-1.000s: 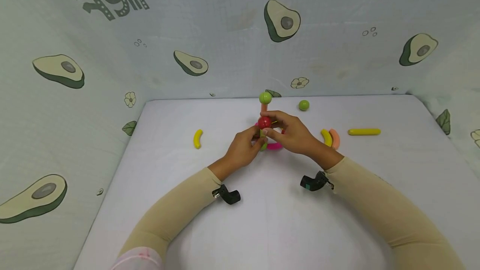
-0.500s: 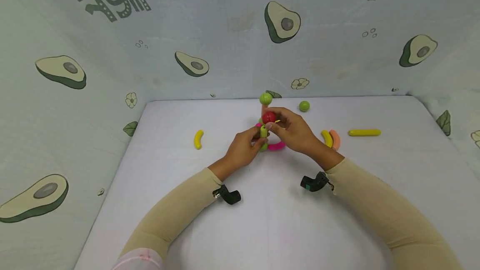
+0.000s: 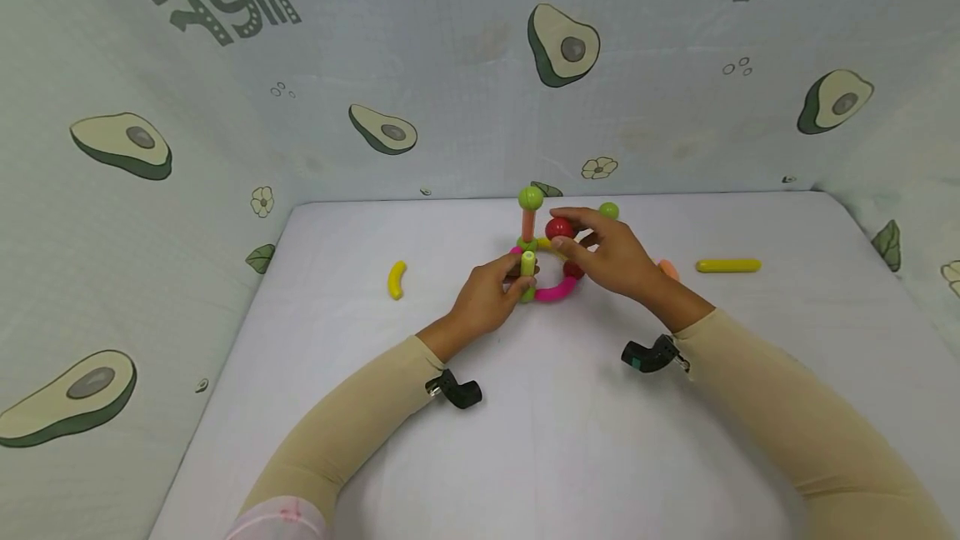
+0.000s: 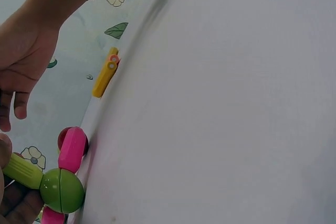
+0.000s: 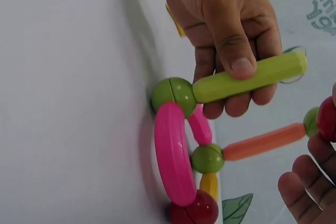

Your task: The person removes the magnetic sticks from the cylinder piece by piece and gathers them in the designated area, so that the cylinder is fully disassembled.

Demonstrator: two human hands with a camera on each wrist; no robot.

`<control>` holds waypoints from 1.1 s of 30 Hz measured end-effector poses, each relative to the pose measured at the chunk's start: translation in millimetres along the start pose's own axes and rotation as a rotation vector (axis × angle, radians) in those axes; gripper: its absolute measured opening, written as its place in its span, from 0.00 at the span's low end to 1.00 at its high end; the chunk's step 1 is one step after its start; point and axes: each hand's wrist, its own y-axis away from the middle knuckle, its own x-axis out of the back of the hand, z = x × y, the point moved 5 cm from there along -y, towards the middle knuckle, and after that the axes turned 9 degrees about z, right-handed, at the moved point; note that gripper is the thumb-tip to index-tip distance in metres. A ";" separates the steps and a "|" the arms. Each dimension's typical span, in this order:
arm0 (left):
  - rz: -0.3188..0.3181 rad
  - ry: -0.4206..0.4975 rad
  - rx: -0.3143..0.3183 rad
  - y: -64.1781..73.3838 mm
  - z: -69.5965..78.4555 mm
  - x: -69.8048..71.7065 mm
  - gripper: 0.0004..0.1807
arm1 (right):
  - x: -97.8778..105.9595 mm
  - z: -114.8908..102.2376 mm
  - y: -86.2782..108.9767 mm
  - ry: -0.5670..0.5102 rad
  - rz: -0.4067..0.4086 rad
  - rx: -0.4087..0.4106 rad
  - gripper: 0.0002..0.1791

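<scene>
My left hand (image 3: 489,297) pinches an upright light-green rod (image 5: 252,80) between thumb and fingers. Its lower end meets a green ball (image 5: 172,97) in a ring on the table, built of pink curved sticks (image 3: 556,291), a yellow curved stick (image 3: 543,243) and balls, one of them red (image 3: 573,269). At the ring's far side stands an orange rod (image 3: 528,225) topped by a green ball (image 3: 530,197). Up and to the right of the light-green rod, my right hand (image 3: 611,257) holds a loose red ball (image 3: 558,228) in its fingertips, apart from the structure.
A small yellow curved stick (image 3: 396,280) lies on the left of the white table. Toward the right are an orange curved stick (image 3: 667,270), partly behind the right wrist, and a straight yellow stick (image 3: 728,265). Behind the right hand sits another green ball (image 3: 609,210).
The red ball has come away from the top of the light-green rod and moved up and right with my right hand. My left hand stays in place on the rod.
</scene>
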 end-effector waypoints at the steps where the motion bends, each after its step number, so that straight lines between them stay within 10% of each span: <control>1: -0.002 -0.003 0.000 0.1 0.0 0.0 0.14 | 1.7 2.5 -1.1 0.022 0.006 0.002 0.29; 33: -0.012 -0.013 -0.008 1.2 -1.8 0.7 0.16 | 50.1 69.1 -21.3 0.278 0.040 -0.265 0.31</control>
